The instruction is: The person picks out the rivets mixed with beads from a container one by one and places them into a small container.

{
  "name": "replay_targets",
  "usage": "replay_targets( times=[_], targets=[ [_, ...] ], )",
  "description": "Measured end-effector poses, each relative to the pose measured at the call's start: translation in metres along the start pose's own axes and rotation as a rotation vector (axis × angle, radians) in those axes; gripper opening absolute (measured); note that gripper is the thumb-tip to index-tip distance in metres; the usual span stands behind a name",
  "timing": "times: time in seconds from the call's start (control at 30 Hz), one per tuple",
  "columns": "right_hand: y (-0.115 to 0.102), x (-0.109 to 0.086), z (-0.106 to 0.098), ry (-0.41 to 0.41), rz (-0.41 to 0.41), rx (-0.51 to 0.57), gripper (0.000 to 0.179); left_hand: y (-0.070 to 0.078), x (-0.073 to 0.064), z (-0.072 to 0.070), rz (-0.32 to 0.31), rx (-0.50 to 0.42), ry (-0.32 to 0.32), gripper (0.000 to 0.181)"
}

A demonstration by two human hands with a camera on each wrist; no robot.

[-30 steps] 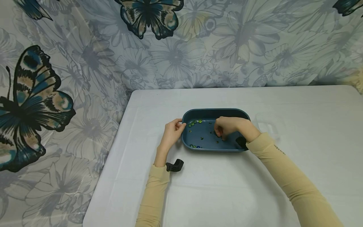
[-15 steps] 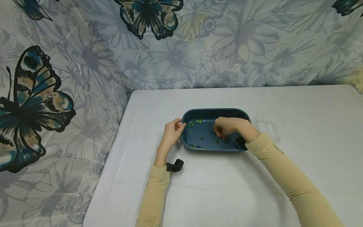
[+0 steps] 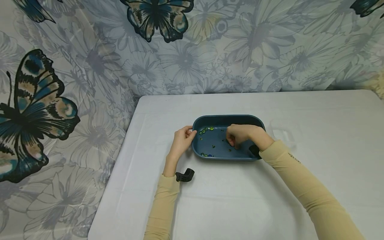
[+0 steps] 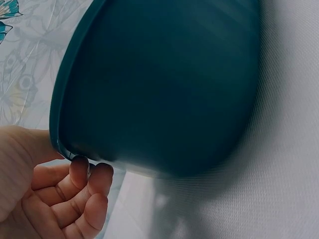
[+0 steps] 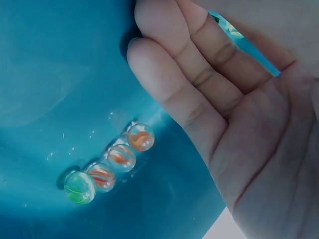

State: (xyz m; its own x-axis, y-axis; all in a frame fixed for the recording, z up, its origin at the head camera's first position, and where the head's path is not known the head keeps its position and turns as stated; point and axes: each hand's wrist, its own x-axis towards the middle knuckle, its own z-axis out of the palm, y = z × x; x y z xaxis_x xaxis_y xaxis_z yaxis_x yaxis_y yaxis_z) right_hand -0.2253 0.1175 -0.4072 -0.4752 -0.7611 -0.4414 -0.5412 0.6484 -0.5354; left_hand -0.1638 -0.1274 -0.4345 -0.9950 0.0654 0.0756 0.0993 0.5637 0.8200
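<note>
A dark blue rectangular basin (image 3: 223, 158) with rounded corners stands on the table. At its left end my left hand (image 3: 182, 139) grips the rim, thumb over the edge and fingertips against the outer wall (image 4: 164, 94). My right hand (image 3: 238, 134) reaches down inside, fingers bent toward the floor of the basin. Its two outer fingertips (image 5: 149, 62) are right at the blue surface; I cannot tell whether thumb and forefinger hold a marble. Near that hand lie a green marble (image 5: 79, 188) and orange-swirled marbles (image 5: 121, 158) in a row. Green marbles (image 3: 206, 129) sit at the basin's left.
A clear plastic container (image 3: 283, 135) is on the white-covered table (image 3: 228, 206), right of the basin. More marbles (image 3: 207, 155) lie along the basin's near wall. Black wrist mounts (image 3: 185, 175) are on both arms. Behind the table hangs a butterfly-patterned wall covering (image 3: 186, 60).
The right hand and sleeve have shifted very slightly left inside the basin. The left hand and the basin stay where they were.
</note>
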Motion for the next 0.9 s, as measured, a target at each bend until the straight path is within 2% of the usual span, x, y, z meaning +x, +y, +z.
replay_targets(
  times=[0.53, 0.9],
  targets=[
    [0.0005, 0.0011, -0.0020, -0.004, -0.003, -0.025, 0.017, 0.0000, 0.0002, -0.0011, -0.010, -0.007, 0.004, 0.030],
    [0.0050, 0.0003, -0.0008, -0.010, -0.010, -0.003, 0.017, 0.0004, -0.0007, -0.0005, 0.001, -0.008, -0.004, 0.031]
  ],
)
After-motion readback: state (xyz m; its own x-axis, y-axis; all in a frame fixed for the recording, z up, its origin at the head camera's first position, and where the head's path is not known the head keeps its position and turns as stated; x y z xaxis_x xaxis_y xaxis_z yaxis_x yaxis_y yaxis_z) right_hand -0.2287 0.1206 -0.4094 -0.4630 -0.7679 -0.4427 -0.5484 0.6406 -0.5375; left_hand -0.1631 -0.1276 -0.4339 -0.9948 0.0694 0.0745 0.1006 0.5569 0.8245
